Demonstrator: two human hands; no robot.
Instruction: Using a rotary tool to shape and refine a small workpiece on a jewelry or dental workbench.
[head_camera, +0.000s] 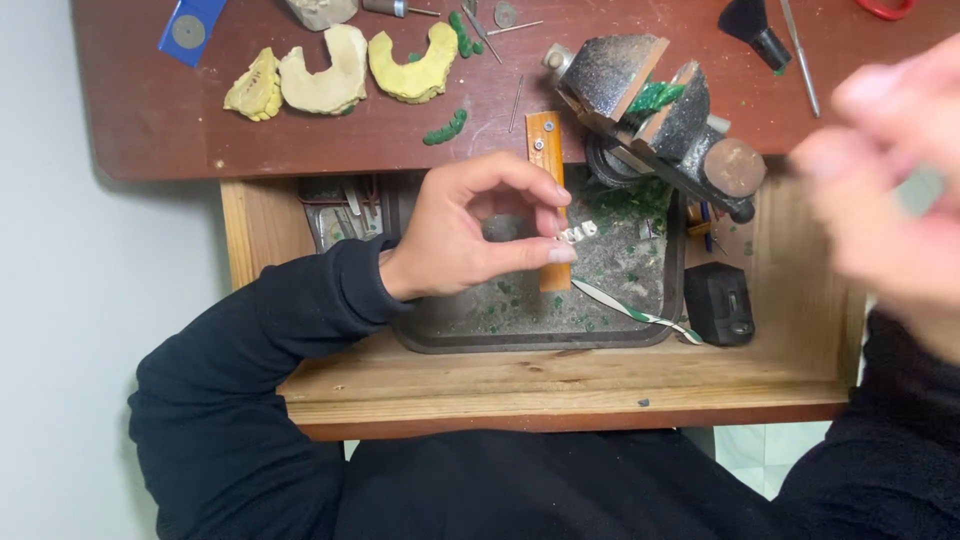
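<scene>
Two hands in view, one landmark: the bench vise (665, 120) at the desk (150, 130) edge. Main risk as I judged it: the small white dental piece (578, 233), pinched only at its end, could slip and drop into the dark metal tray (520, 335) below the vise, where it would land among green wax shavings (628, 262) and be hard to find; a light pinch or any jolt from the moving hand would do it. Second risk: the right hand (890, 190) was blurred with motion, right of the vise and close to it, so it could clip the vise handle or knock the piece. Grip: left hand (470, 235) sat left of and below the vise, thumb and forefinger closed on the white piece, other fingers curled loosely; the piece stuck out toward the vise, in front of the orange wooden bench peg (547, 195). Right hand: fingers looked spread, but too blurred to tell if it held anything. Well left of the vise on the desk lay three plaster dental casts (335, 70), two yellow, one cream. A black box-shaped item (720, 302) sat in the drawer (560, 385) below the vise; a striped strip (640, 315) lay over the tray rim.
</scene>
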